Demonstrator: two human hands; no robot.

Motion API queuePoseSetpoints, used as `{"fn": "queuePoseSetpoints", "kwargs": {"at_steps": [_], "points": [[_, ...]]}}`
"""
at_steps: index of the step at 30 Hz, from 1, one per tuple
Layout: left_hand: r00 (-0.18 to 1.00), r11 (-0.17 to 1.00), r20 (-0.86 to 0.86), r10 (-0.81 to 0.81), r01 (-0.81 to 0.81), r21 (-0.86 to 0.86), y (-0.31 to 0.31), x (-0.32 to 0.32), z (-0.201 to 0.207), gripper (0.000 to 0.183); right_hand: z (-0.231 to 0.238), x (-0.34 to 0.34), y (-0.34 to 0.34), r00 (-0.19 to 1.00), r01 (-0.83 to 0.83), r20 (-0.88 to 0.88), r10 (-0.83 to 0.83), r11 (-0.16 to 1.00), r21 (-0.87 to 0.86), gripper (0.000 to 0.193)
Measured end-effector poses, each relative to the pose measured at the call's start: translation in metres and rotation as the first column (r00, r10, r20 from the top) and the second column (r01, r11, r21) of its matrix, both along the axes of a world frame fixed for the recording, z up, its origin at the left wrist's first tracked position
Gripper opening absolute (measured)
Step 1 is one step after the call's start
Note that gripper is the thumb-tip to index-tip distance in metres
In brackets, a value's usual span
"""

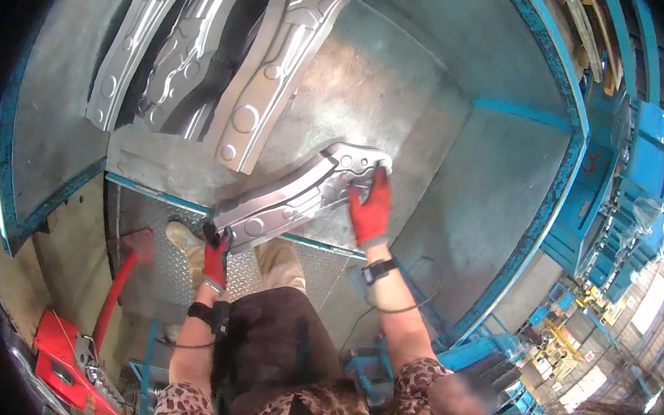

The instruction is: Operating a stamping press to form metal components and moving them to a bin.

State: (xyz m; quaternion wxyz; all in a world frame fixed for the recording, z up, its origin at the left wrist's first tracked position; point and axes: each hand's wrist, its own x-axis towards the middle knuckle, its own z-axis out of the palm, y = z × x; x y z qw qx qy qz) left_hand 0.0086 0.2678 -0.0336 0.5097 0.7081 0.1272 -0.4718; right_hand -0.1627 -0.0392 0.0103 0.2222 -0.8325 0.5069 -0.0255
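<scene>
A long stamped sheet-metal panel [279,207] slants from lower left to upper right, above the near edge of a metal bin. My left hand [217,256], in a red and dark glove, is closed on the panel's near left end. Around the panel's far right end, my right hand [371,210] is closed in a similar glove, fingers along its edge; part of its grip is hidden. Several similar metal panels stand close together at the far left of the bin, among them a broad panel [268,78].
The metal bin has a blue rim [550,61] and a flat grey floor [373,78]. Beneath me is a tread-plate floor [245,269]. At the lower left stands red equipment with a long handle [112,299]. Blue racks [649,147] line the right.
</scene>
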Motion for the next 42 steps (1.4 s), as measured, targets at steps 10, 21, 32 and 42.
{"fn": "queuePoseSetpoints", "kwargs": {"at_steps": [10, 21, 32, 42], "points": [[0.929, 0.951, 0.247, 0.276, -0.3, 0.068, 0.005, -0.028, -0.074, 0.061, -0.087, -0.027, -0.092, 0.916, 0.35, 0.055, -0.398, 0.858, 0.376, 0.049], [0.928, 0.912, 0.035, 0.371, -0.371, 0.177, -0.009, -0.019, -0.048, 0.045, -0.075, -0.018, -0.11, 0.712, 0.254, 0.17, -0.682, 0.476, 0.842, 0.034], [0.908, 0.914, -0.143, 0.393, -0.403, -0.044, 0.038, -0.006, -0.075, 0.043, -0.087, -0.035, -0.073, 0.868, 0.219, 0.11, -0.485, 0.571, 0.791, 0.034], [0.978, 0.972, -0.029, 0.205, -0.2, 0.124, 0.11, 0.05, 0.052, 0.041, 0.016, 0.0, 0.056, 0.758, 0.195, -0.036, -0.651, 0.174, 0.965, 0.027]]}}
